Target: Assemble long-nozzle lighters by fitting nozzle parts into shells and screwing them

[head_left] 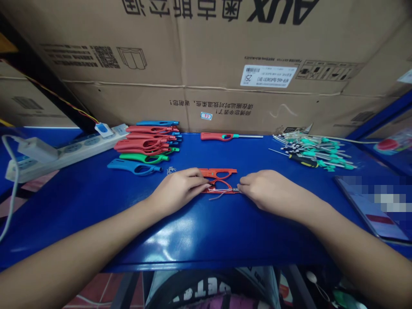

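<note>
Two orange-red lighter casing halves lie at the middle of the blue table. My left hand is closed on the left part of the nearer casing half, its fingertips beside the finger loop. Thin wires run along this half, one end hanging loose over its near edge. At the right end, my right hand pinches the metal nozzle piece; the rest of that piece is hidden by the fingers. Just behind lies the other casing half, its left end partly covered by my left hand.
Red, green and blue lighter casings are piled at left, near small screws and a power strip. An assembled red lighter lies behind. At right are green-and-metal lighter cores, a screwdriver and a phone.
</note>
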Demonstrator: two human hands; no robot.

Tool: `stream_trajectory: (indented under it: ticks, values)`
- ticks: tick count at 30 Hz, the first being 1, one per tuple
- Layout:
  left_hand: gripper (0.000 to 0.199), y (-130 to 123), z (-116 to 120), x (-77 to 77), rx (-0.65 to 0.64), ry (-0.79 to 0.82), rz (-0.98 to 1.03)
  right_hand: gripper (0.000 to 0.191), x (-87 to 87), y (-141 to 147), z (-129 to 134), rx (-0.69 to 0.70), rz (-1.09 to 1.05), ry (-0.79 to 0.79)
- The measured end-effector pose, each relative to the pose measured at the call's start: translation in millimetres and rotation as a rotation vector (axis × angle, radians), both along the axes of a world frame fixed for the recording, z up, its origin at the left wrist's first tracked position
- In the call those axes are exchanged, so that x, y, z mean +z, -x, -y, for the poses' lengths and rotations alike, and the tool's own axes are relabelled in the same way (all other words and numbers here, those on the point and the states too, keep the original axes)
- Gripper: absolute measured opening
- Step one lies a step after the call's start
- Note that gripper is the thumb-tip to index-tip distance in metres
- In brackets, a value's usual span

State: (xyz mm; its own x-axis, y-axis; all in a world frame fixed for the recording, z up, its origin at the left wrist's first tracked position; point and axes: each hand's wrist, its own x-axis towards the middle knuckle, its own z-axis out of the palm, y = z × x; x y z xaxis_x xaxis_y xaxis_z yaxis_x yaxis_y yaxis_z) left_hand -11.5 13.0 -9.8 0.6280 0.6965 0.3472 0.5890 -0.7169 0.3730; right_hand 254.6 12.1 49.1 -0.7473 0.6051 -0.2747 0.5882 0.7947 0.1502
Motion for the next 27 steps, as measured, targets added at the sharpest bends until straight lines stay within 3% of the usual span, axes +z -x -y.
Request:
stream_trajectory:
  ticks: [7,16,22,27]
  values:
    - [0.021,0,1,2.1,0.005,-0.028,0.009,0.021,-4.4,4,3,0.042,0.030,-0.041]
    - [0.019,-7,2,-5.4,0.085,-0.016,0.090,0.021,-0.5,13,7,-0.003,0.101,-0.046]
    - [0.018,-10,2,-4.8,0.120,0.029,0.072,0.022,-2.9,11,6,-0.008,0.054,-0.043]
    - [0.022,-12,7,0.0,0.116,-0.050,-0.045,0.022,-2.2,13,6,-0.017,0.002,-0.038]
